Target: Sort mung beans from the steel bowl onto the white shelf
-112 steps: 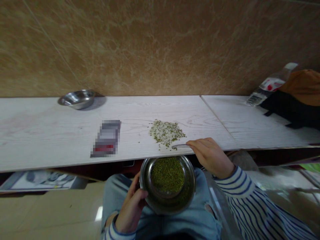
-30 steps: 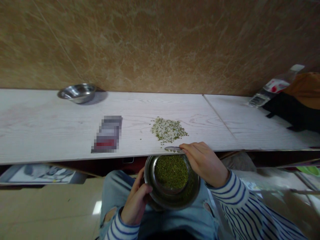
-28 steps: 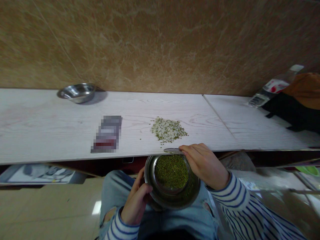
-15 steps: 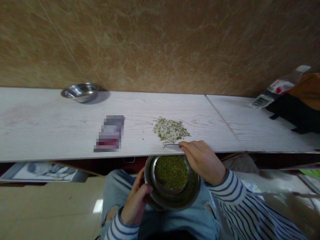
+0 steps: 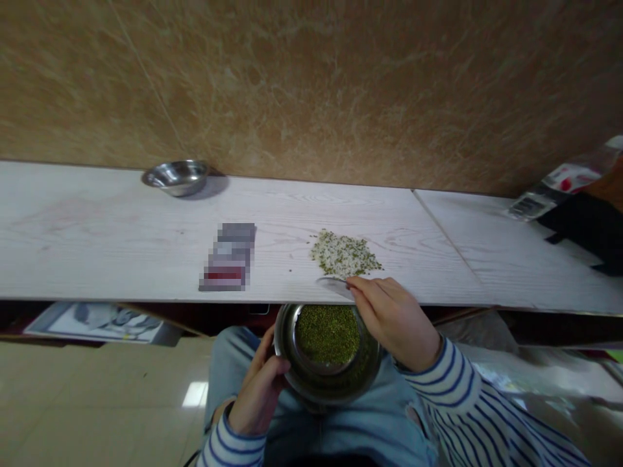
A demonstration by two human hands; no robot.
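Observation:
A steel bowl (image 5: 292,370) full of green beans rests on my lap, just below the white table's front edge (image 5: 146,292). My left hand (image 5: 257,392) grips the bowl's left side. My right hand (image 5: 394,318) is closed on a metal spoon (image 5: 331,283), whose scoop lies on the table at the near edge of a small pile of mixed white grains and green beans (image 5: 343,253).
A second steel bowl (image 5: 176,176) stands at the table's back left by the brown wall. A blurred flat packet (image 5: 228,266) lies left of the pile. At the far right are a plastic bottle (image 5: 564,185) and a dark bag (image 5: 584,227). Papers (image 5: 97,322) sit under the table.
The spoon has gone from over the bowl's rim back up onto the table beside the pile. The view has shifted left a little. My left hand still holds the bowl.

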